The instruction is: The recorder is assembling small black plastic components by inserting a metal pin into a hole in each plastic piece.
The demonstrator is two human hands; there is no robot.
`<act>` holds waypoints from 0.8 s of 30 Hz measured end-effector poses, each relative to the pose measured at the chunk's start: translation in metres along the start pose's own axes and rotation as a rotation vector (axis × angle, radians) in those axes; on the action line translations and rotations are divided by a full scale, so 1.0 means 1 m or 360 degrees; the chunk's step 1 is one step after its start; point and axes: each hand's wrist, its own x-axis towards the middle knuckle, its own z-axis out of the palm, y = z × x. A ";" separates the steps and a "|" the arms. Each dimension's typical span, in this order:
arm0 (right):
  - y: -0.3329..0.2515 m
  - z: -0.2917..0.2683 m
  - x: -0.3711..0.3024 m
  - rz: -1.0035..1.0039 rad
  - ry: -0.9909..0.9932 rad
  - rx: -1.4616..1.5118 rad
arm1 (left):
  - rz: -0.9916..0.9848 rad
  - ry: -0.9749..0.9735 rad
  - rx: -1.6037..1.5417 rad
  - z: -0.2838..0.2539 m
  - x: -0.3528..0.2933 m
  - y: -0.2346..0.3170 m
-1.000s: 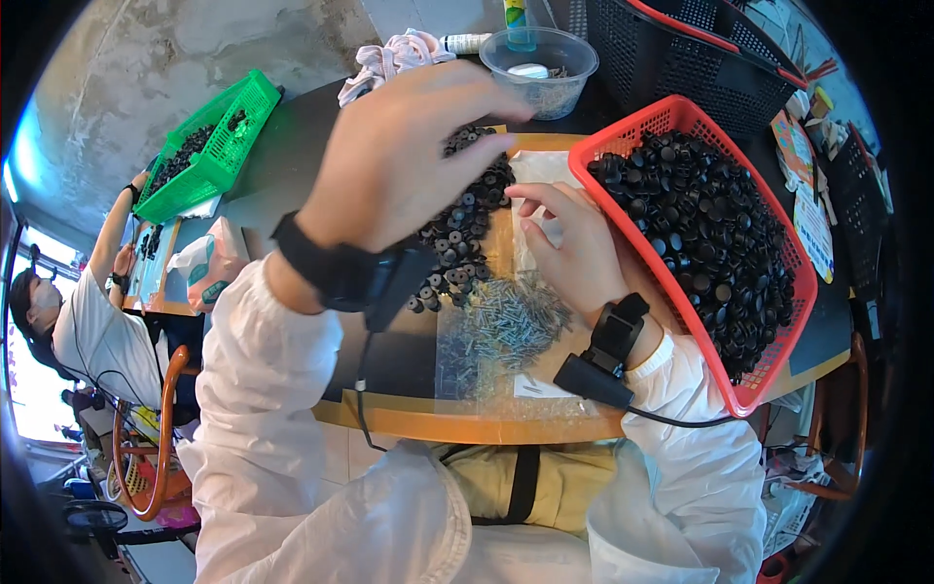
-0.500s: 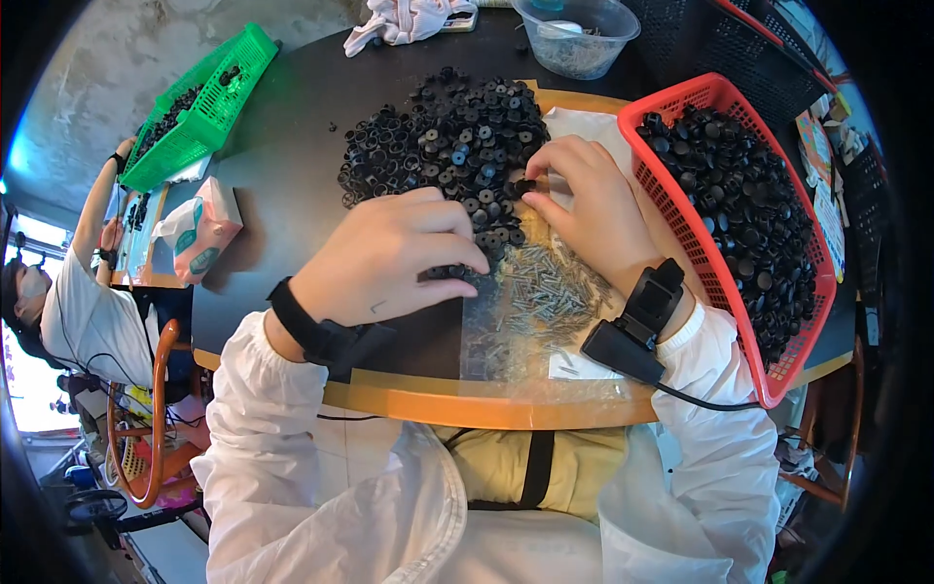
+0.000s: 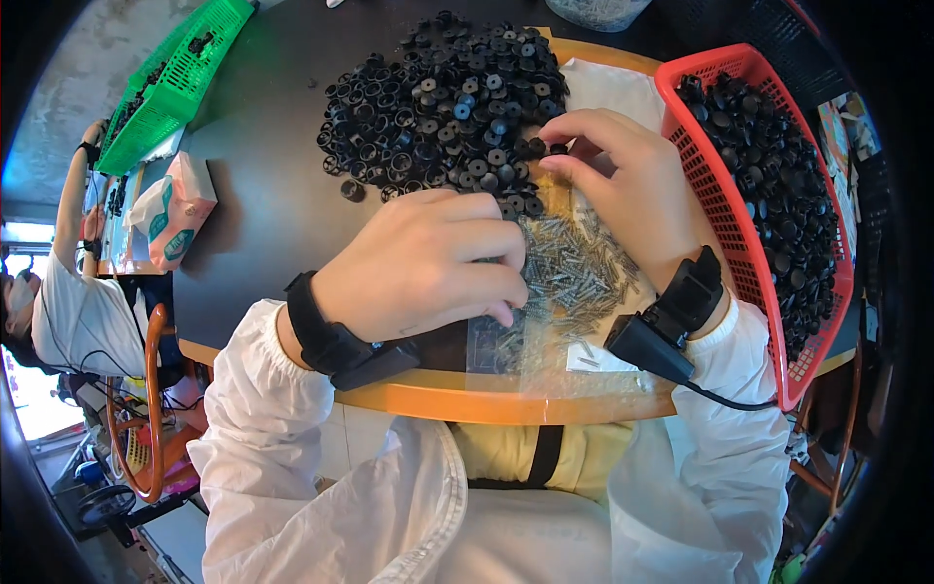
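My right hand (image 3: 623,175) pinches a small round black plastic part (image 3: 557,150) between thumb and forefinger, at the right edge of a heap of black parts (image 3: 438,107). The heap mixes open rings with discs that have a centre hole. My left hand (image 3: 428,258) is curled, back upward, with thumb and forefinger brought together beside a pile of small metal pieces (image 3: 574,263). These pieces are thin and silvery, springs or screws; I cannot tell which. Whatever sits between the left fingertips is hidden. The metal pile lies on clear plastic (image 3: 496,346) near the table's front edge.
At the right stands a red basket (image 3: 725,229) full of black caps. A clear tub (image 3: 598,12) sits at the far edge. To the left are a tissue pack (image 3: 185,214), a green basket (image 3: 175,88) and another person (image 3: 83,311) working.
My left hand has moved right, from the lower edge of the black heap to the metal pieces, its fingers drawing together. My right hand still pinches a black part. The whole view has shifted slightly.
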 end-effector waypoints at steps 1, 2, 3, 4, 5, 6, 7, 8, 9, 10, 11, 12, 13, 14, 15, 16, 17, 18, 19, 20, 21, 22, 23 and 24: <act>-0.001 0.000 -0.001 0.0029 -0.0010 0.0069 | -0.0003 0.0001 -0.0008 0.001 -0.001 0.001; -0.001 0.000 -0.003 0.0034 -0.0014 0.0069 | 0.0072 -0.0019 0.0108 0.002 -0.001 0.001; -0.002 0.001 -0.004 0.0094 -0.0024 0.0197 | 0.0147 -0.0038 0.0227 0.003 -0.002 0.001; -0.002 0.001 -0.006 0.0153 -0.0032 0.0325 | 0.0145 -0.0036 0.0224 0.003 -0.002 0.002; -0.003 0.002 -0.008 0.0154 -0.0034 0.0325 | 0.0151 -0.0057 0.0255 0.003 -0.002 0.004; -0.005 0.001 -0.009 0.0229 -0.0048 0.0452 | 0.0161 -0.0074 0.0295 0.002 -0.002 0.005; -0.007 0.000 -0.010 0.0304 -0.0061 0.0579 | 0.0165 -0.0069 0.0304 0.003 -0.002 0.004; -0.008 -0.001 -0.010 0.0294 -0.0058 0.0574 | 0.0135 -0.0040 0.0271 0.005 -0.004 0.003; -0.008 0.000 -0.012 0.0354 -0.0073 0.0655 | 0.0105 -0.0013 0.0233 0.006 -0.005 0.003; -0.008 0.000 -0.013 0.0413 -0.0088 0.0735 | 0.0109 -0.0010 0.0238 0.006 -0.004 0.002; -0.008 -0.001 -0.013 0.0407 -0.0085 0.0731 | 0.0067 -0.0060 0.0197 0.007 -0.004 0.002; -0.009 -0.002 -0.013 0.0442 -0.0101 0.0785 | 0.0021 -0.0113 0.0162 0.005 -0.004 0.004; -0.011 -0.003 -0.012 0.0476 -0.0117 0.0840 | 0.0021 -0.0113 0.0172 0.004 -0.004 0.006; -0.012 -0.003 -0.012 0.0466 -0.0115 0.0843 | 0.0006 -0.0109 0.0226 0.004 -0.003 0.008; -0.013 -0.003 -0.012 0.0513 -0.0116 0.0935 | -0.0007 -0.0101 0.0271 0.004 -0.004 0.008; -0.014 -0.003 -0.012 0.0560 -0.0117 0.1030 | -0.0007 -0.0100 0.0275 0.004 -0.004 0.006; -0.013 -0.002 -0.012 0.0555 -0.0118 0.1031 | -0.0054 -0.0051 0.0159 0.004 -0.005 0.003; -0.011 -0.002 -0.013 0.0543 -0.0134 0.1064 | -0.0098 -0.0002 0.0040 0.004 -0.006 0.001; -0.010 -0.001 -0.013 0.0530 -0.0151 0.1100 | -0.0099 0.0000 0.0044 0.005 -0.005 -0.001; -0.010 -0.002 -0.013 0.0525 -0.0155 0.1101 | -0.0157 0.0224 -0.0027 0.006 -0.004 -0.002; -0.011 -0.004 -0.013 0.0574 -0.0198 0.1266 | -0.0209 0.0448 -0.0096 0.005 -0.002 -0.002; -0.012 -0.005 -0.013 0.0623 -0.0243 0.1432 | -0.0207 0.0451 -0.0090 0.005 -0.003 -0.004; -0.015 -0.005 -0.014 0.0616 -0.0245 0.1431 | -0.0248 0.0644 -0.0074 0.006 -0.004 -0.007; -0.016 -0.006 -0.015 0.0674 -0.0298 0.1504 | -0.0292 0.0833 -0.0058 0.006 -0.004 -0.008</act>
